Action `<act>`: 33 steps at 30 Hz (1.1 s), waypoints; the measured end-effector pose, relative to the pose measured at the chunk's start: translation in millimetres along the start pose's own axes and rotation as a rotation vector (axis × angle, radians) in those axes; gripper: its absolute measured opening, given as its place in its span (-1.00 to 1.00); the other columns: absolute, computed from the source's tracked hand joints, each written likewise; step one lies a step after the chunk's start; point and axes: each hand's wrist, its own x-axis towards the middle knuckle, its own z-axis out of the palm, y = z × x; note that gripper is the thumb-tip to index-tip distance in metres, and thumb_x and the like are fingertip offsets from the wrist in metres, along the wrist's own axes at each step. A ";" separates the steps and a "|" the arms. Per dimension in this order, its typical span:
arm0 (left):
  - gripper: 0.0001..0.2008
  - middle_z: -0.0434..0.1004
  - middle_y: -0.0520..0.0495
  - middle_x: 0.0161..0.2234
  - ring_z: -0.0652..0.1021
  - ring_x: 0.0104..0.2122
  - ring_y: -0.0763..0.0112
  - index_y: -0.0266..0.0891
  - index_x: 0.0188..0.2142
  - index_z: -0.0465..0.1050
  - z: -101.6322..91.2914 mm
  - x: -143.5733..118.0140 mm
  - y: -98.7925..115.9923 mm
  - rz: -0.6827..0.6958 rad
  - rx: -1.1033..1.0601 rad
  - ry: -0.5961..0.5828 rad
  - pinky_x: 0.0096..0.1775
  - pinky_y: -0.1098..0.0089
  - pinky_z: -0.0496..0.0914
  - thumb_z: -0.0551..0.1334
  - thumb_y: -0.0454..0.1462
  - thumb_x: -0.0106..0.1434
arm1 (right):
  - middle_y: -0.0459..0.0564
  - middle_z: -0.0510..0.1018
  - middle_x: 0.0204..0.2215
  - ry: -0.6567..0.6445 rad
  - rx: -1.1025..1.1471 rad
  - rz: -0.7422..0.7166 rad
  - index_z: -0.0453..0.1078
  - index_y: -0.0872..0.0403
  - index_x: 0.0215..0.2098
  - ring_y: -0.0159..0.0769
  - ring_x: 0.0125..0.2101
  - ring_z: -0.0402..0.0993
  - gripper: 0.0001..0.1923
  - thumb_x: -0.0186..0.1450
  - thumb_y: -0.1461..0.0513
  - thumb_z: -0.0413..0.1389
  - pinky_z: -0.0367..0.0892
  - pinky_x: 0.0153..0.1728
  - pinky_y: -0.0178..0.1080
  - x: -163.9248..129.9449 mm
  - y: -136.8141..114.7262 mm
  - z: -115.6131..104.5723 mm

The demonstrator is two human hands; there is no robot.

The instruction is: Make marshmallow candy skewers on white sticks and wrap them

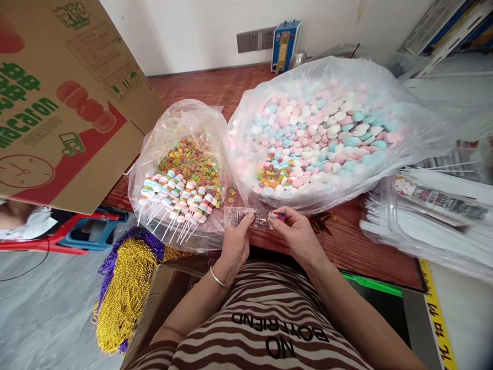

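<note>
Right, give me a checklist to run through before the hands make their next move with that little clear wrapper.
1. Wrapper held at both ends: ok; the left hand pinches one end and the right hand the other.
2. Wrapper open at its mouth: cannot tell.
3. Finished candy sticks within reach: ok, they lie in the small bag just ahead of the left hand.
4. Loose pastel candies at hand: ok, the large bag is full.
5. Table edge under the hands free: ok.
</note>
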 end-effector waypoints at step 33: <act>-0.62 0.41 0.10 -0.51 0.38 -0.51 0.59 -0.29 -0.45 0.46 -15.0 7.0 -9.1 -0.300 -0.186 -0.047 -0.40 0.50 0.35 0.59 -0.15 -0.01 | 0.10 0.51 0.01 0.053 -0.623 -0.771 0.49 -0.05 0.03 -0.11 -0.01 0.51 -0.73 0.36 0.20 0.25 0.45 0.03 -0.01 -28.8 -15.2 3.9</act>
